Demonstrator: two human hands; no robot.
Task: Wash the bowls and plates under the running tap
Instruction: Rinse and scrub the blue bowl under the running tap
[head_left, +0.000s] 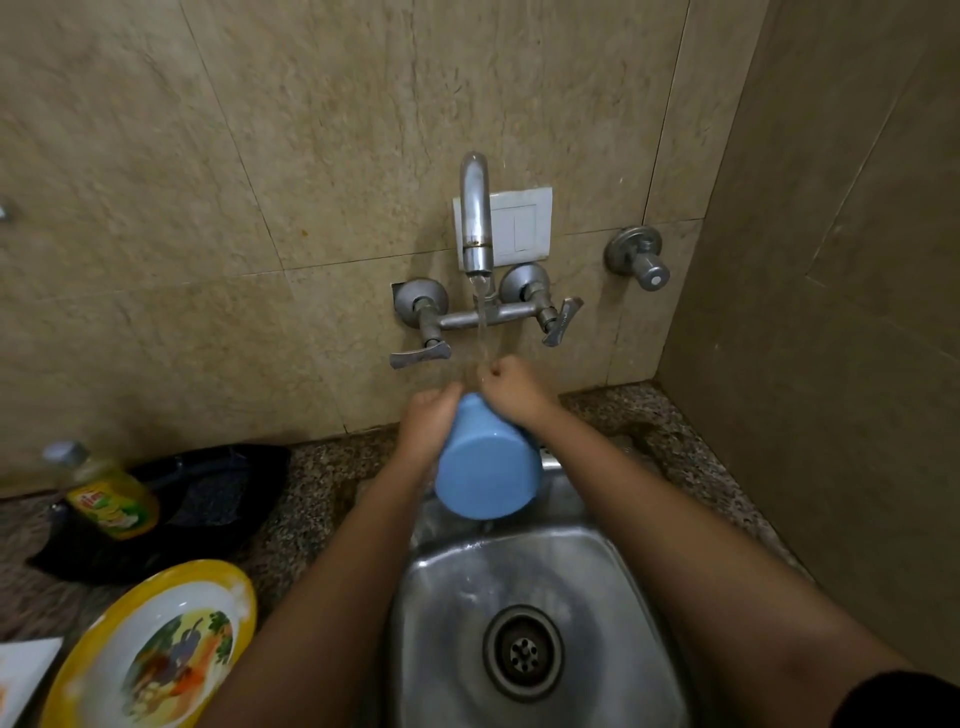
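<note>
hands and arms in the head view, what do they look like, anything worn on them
Both forearms are bare from elbow to wrist. The left hand and right hand show no gloves, and no rings, watch or bracelet can be seen, though the fingers are blurred by motion and water. The only clothing in view is the edge of a dark short sleeve on the right upper arm, at the bottom right corner.
</note>
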